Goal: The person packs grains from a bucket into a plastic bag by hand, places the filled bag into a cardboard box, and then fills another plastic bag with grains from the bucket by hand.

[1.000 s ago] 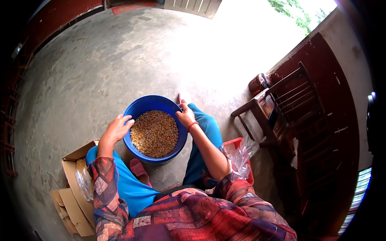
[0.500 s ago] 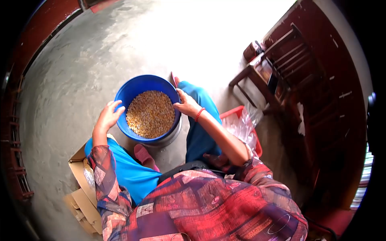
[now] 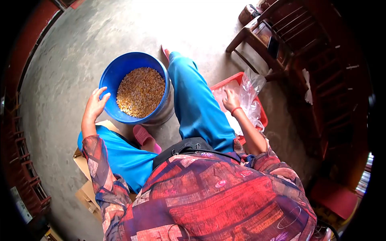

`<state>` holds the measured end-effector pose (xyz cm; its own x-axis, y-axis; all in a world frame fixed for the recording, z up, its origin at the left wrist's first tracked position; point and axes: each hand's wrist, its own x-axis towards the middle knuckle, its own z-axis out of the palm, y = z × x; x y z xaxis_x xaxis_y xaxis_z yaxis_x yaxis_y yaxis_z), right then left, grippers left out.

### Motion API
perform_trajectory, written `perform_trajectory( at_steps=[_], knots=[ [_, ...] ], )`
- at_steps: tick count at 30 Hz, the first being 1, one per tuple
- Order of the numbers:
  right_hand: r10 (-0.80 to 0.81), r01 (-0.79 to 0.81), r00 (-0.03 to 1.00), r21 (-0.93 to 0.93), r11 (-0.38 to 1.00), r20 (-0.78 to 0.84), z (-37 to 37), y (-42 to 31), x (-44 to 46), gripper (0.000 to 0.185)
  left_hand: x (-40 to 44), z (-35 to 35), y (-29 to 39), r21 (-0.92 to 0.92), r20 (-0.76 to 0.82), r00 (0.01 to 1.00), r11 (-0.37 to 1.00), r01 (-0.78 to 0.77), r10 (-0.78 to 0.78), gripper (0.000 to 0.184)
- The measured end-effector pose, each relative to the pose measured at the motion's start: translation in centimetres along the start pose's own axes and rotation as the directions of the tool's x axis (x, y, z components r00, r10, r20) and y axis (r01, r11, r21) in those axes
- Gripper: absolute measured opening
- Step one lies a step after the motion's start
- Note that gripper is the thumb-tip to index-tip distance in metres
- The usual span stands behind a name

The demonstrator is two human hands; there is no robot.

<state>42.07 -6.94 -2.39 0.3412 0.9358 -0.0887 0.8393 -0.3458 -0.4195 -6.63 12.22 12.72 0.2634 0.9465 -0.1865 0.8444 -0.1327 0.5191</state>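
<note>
Kernels (image 3: 140, 92) part-fill the blue bucket (image 3: 111, 80), probably heavy; I'd take its stiff rim at opposite sides. My left hand (image 3: 95, 103), loosely open, is at its left rim; right of the bucket, my right hand (image 3: 230, 101), half-curled, is over a red basin (image 3: 263, 116), its hold unclear.
</note>
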Motion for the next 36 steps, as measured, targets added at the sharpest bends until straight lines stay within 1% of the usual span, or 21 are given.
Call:
perform_trajectory(
  at_steps=[1, 2, 3, 4, 7, 10, 14, 15, 16, 18, 19, 21, 22, 24, 25, 27, 29, 31, 32, 34, 36],
  knots=[
    [0.006, -0.005, 0.996, -0.014, 1.0, 0.085, 1.9, 2.4, -1.5, 0.044, 0.0, 0.2, -0.4, 0.006, 0.007, 1.0, 1.0, -0.008, 0.008, 0.04],
    [0.103, -0.079, 0.964, -0.11, 0.991, 0.244, 3.0, 3.5, -3.0, 0.045, 0.2, 0.3, -0.6, 0.011, 0.009, 1.0, 1.0, -0.018, 0.018, 0.04],
    [0.094, -0.043, 0.939, -0.158, 0.987, 0.331, 4.6, 5.5, -4.7, 0.049, 0.3, 0.3, -0.6, 0.012, 0.012, 1.0, 1.0, -0.01, 0.009, 0.04],
    [0.226, -0.126, 0.835, -0.224, 0.966, 0.502, 5.1, 6.1, -5.7, 0.049, 0.1, 0.3, -0.5, 0.007, 0.02, 1.0, 1.0, -0.01, 0.01, 0.041],
    [0.303, -0.178, 0.698, -0.254, 0.951, 0.648, 6.4, 8.3, -8.0, 0.046, -0.2, 0.3, -0.4, 0.01, 0.023, 1.0, 1.0, 0.004, -0.004, 0.041],
    [0.304, -0.225, 0.677, -0.205, 0.953, 0.67, 7.4, 10.2, -8.2, 0.043, -0.4, 0.4, -0.9, -0.028, 0.03, 0.999, 0.999, 0.015, -0.014, 0.041],
    [0.254, -0.308, 0.695, -0.039, 0.95, 0.672, 9.4, 15.4, -6.9, 0.04, -0.1, 0.4, -1.3, -0.079, 0.025, 1.0, 0.997, -0.012, 0.014, 0.04],
    [0.297, -0.287, 0.712, -0.122, 0.95, 0.636, 5.2, 11.0, -6.2, 0.034, 0.0, 0.4, -1.3, -0.072, 0.02, 0.999, 0.997, -0.039, 0.041, 0.04],
    [0.291, -0.271, 0.71, -0.132, 0.953, 0.642, 3.0, 9.4, -5.7, 0.031, 0.1, 0.3, -1.0, -0.075, 0.021, 0.999, 0.996, -0.04, 0.042, 0.04],
    [0.305, -0.265, 0.678, -0.165, 0.95, 0.669, 2.6, 10.0, -4.7, 0.025, 0.0, 0.0, -0.2, -0.05, 0.019, 0.999, 0.998, -0.028, 0.029, 0.04],
    [0.302, -0.292, 0.674, -0.132, 0.947, 0.674, 2.9, 11.3, -4.4, 0.02, 0.0, 0.0, -0.1, -0.051, 0.02, 0.999, 0.998, -0.026, 0.027, 0.04],
    [0.281, -0.289, 0.609, -0.123, 0.949, 0.742, 2.1, 10.6, -3.8, 0.025, 0.1, 0.0, 0.0, -0.015, -0.009, 0.999, 0.999, -0.037, 0.037, 0.039],
    [0.279, -0.285, 0.605, -0.125, 0.95, 0.745, 2.0, 10.1, -3.5, 0.025, 0.2, 0.0, 0.0, -0.016, -0.009, 1.0, 0.999, -0.03, 0.03, 0.039],
    [0.308, -0.307, 0.729, -0.11, 0.945, 0.611, 2.6, 8.9, -2.8, 0.026, 0.2, -0.1, 0.1, -0.011, 0.009, 1.0, 1.0, -0.017, 0.017, 0.039],
    [0.292, -0.292, 0.727, -0.104, 0.951, 0.621, 2.8, 8.1, -2.6, 0.026, 0.2, -0.1, 0.0, -0.003, 0.002, 1.0, 1.0, -0.001, 0.001, 0.039],
    [0.24, -0.176, 0.886, -0.19, 0.966, 0.398, 4.1, 7.0, -2.3, 0.03, 0.2, 0.3, -0.6, -0.011, -0.023, 0.999, 1.0, -0.026, 0.025, 0.04],
    [0.294, -0.274, 0.858, -0.111, 0.955, 0.421, 6.6, 7.8, -1.3, 0.037, 0.3, 0.7, -1.6, 0.056, -0.068, 0.996, 0.997, -0.052, 0.056, 0.04],
    [0.351, -0.278, 0.869, -0.243, 0.929, 0.347, 8.5, 7.5, -1.0, 0.042, -0.1, 0.3, -0.6, 0.028, -0.043, 0.998, 0.999, -0.035, 0.036, 0.038],
    [0.337, -0.265, 0.871, -0.235, 0.935, 0.358, 8.2, 7.4, -1.0, 0.042, -0.1, 0.4, -0.7, 0.023, -0.055, 0.998, 0.999, -0.027, 0.028, 0.038],
    [0.211, -0.046, 0.882, -0.368, 0.929, 0.421, 7.2, 7.4, -0.7, 0.038, -0.1, 0.6, -0.9, 0.019, -0.072, 0.997, 1.0, -0.013, 0.015, 0.037],
    [0.201, 0.028, 0.853, -0.427, 0.904, 0.481, 6.8, 7.8, -0.8, 0.037, -0.1, 0.5, -0.7, 0.026, -0.054, 0.999, 1.0, 0.004, -0.003, 0.037]
  ],
)
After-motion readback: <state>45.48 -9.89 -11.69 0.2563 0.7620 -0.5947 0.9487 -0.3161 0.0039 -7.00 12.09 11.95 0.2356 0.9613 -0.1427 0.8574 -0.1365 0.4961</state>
